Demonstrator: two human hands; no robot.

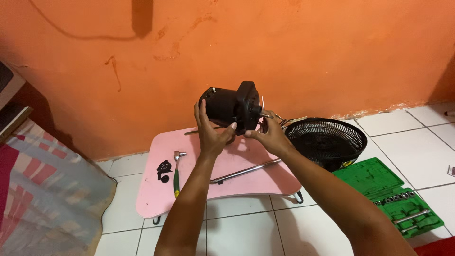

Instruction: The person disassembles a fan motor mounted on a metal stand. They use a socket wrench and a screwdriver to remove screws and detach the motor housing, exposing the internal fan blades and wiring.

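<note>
Your palms hide the near underside of the black plastic fan motor housing [232, 106], held up at the frame's centre above the pink folding table [156, 194]. Your left hand [211, 132] wraps it with fingers spread wide; your right hand [270, 135] pinches narrowly at its metal shaft end. At lower right, the open green plastic tool case [374, 178] holds silver sockets [395, 198], partly cut off by your forearm.

Two hands, left [211, 135] and right [271, 135]; one black fan motor [232, 106]; one pink bench [246, 178]; one black fan grille [327, 140]; one green socket case [391, 194]; one ratchet wrench [177, 173]; one long metal rod [246, 170].
</note>
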